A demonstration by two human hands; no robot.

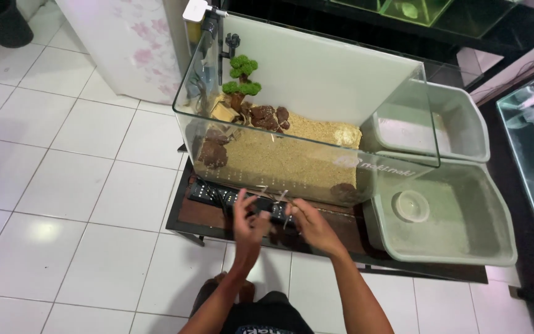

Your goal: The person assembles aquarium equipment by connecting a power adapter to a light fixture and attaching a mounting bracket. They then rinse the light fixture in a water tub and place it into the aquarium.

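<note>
Tweezers (pixel 282 207), thin and metallic (blurred), sit low in the frame's centre before the glass tank (pixel 304 105), pinched by the right hand (pixel 307 224), while the left hand (pixel 246 224) hovers alongside, fingers loosely spread.

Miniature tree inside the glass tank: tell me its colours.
Green foliage on a brown trunk; the miniature tree stands at the tank's back left corner, seen in the head view.

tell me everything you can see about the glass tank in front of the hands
The glass tank is a clear, rimless rectangular aquarium with no water visible, standing upright on a low dark stand. A white panel backs it. Inside lie tan sand, dark reddish rocks and a small green bonsai-like tree at the back left. Black fittings hang on its left rear corner. Two grey tubs sit against its right side.
</note>
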